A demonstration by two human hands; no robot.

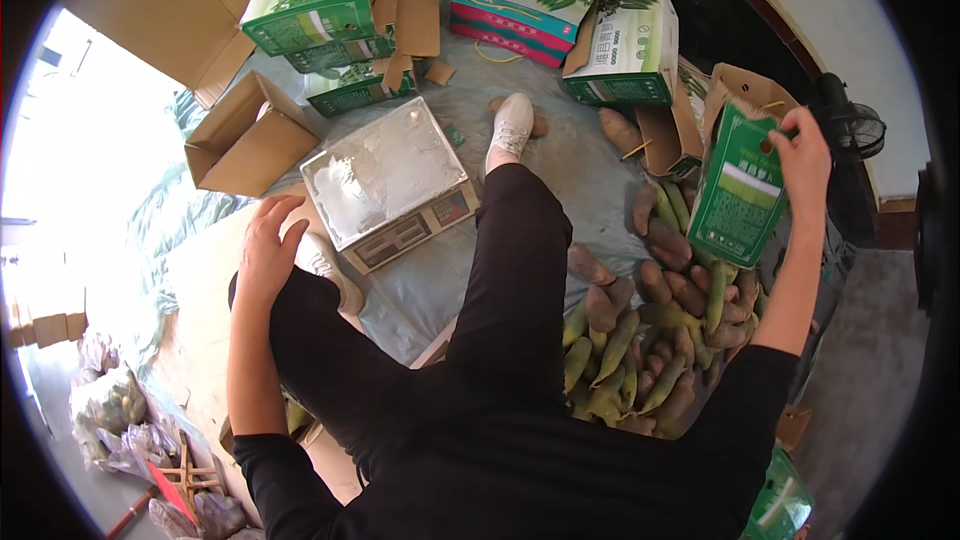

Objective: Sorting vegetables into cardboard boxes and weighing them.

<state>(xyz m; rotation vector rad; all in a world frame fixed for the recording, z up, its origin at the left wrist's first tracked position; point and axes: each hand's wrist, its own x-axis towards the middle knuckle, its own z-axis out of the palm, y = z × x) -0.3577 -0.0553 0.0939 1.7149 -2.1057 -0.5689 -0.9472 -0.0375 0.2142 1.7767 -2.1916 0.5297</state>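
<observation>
Right fingers: the right hand (803, 155) is grasping the upper edge of a green carton (738, 195), thumb and fingers pinched near its corner.
Left fingers: the left hand (264, 250) is released, loosely bent, with nothing in it, near the white scale (375, 175); whether it rests on the leg (320, 325), I cannot tell.
Green carton: at the right side, tilted, above the heap of vegetables (665, 315), green and reddish-brown ones.
Step in hand: in my judgement, handling of the carton by one hand only.
Next move: any turning of it would call, I think, for a firm pinch — maybe also for support from below.
Ground: a pale blue plastic sheet (410, 290) lies under the scale, wrinkled.
Room: printed cartons (625, 50) stand beyond; a small black fan (860, 130) is near the pale wall (890, 55); filled plastic bags (115, 400) lie at the lower left.
</observation>
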